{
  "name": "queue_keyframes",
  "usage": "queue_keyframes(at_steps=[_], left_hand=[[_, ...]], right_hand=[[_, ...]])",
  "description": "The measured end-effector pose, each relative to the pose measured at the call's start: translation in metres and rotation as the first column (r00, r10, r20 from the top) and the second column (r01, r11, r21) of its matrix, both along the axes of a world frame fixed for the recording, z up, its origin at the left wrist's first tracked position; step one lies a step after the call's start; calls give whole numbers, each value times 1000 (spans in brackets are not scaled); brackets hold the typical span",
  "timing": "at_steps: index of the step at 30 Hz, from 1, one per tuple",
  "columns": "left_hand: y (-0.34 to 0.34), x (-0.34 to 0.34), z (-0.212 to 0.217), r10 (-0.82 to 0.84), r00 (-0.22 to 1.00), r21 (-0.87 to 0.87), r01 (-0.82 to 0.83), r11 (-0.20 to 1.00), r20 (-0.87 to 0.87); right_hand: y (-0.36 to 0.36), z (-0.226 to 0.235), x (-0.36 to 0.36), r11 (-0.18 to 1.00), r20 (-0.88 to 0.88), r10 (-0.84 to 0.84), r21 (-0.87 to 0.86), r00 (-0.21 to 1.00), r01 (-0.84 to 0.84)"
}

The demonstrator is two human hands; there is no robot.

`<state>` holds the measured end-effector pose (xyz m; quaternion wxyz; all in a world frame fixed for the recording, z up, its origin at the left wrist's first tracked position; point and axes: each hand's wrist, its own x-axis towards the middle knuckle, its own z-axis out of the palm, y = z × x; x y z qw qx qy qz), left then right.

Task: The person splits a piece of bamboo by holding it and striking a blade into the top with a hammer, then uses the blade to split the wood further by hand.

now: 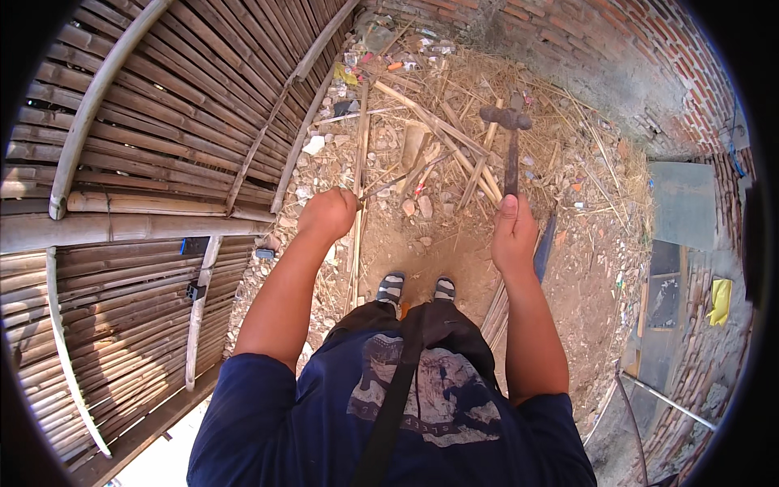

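Note:
My right hand (513,231) grips the dark handle of a hammer (510,134), held upright with its metal head pointing away from me. My left hand (327,213) is closed on a thin nail or wire (381,188) that sticks out to the right of the fist. Both hands are raised in front of me, apart from each other, over a dirt floor strewn with bamboo strips (442,130). My feet in striped sandals (418,287) show below between my arms.
A bamboo slat panel (146,146) with curved cross pieces stands along the left. A brick wall (649,57) runs at the back right. Straw, stones and scraps of litter (357,73) cover the ground. Flat boards (682,203) lie at the right.

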<state>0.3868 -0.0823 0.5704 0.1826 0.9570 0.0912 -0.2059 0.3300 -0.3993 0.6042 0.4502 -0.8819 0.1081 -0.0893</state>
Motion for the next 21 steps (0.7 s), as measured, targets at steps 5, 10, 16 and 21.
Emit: queue_keyframes(at_steps=[5,10,16,21], left_hand=[[-10,4,1,-40,999,0,40,999,-33],[-3,4,-3,-14,1000,-12,14,1000,-12],[-1,6,-28,-59,998,-3,59,998,-31],[10,14,-26,-189,982,58,189,980,-9]], right_hand=[[14,-76,-10,913,-246,82,-371,966,-172],[8,-84,1,996,-80,85,4,993,-84],[15,-70,-5,998,86,57,0,995,-57],[1,-145,-22,975,-149,50,-206,988,-80]])
